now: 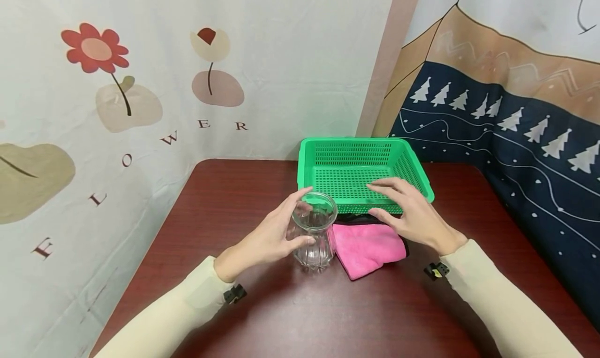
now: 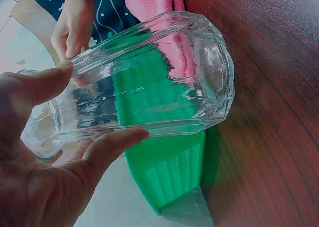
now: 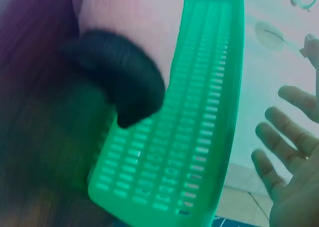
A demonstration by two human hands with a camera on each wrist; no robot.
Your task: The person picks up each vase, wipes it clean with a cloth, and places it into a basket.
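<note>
A clear glass vase [image 1: 315, 246] with a wide round rim and ribbed sides stands upright on the table. My left hand [image 1: 269, 238] holds it around its neck, thumb on the near side and fingers by the rim. In the left wrist view the thumb and fingers of the left hand [image 2: 50, 182] lie along both sides of the vase [image 2: 149, 82]. To the right, my right hand [image 1: 417, 217] hovers, fingers spread and holding nothing, near the front edge of a green plastic basket [image 1: 365, 201]. The right wrist view shows the right hand's [image 3: 299, 182] loosely parted fingers beside the basket [image 3: 227, 137].
Between the vase and my right hand lies a folded pink cloth [image 1: 367, 248], with black material [image 1: 358, 219] behind it against the basket. All this is on a dark red wooden table [image 1: 225, 207]. Printed curtains [image 1: 281, 61] hang behind the table and along its sides.
</note>
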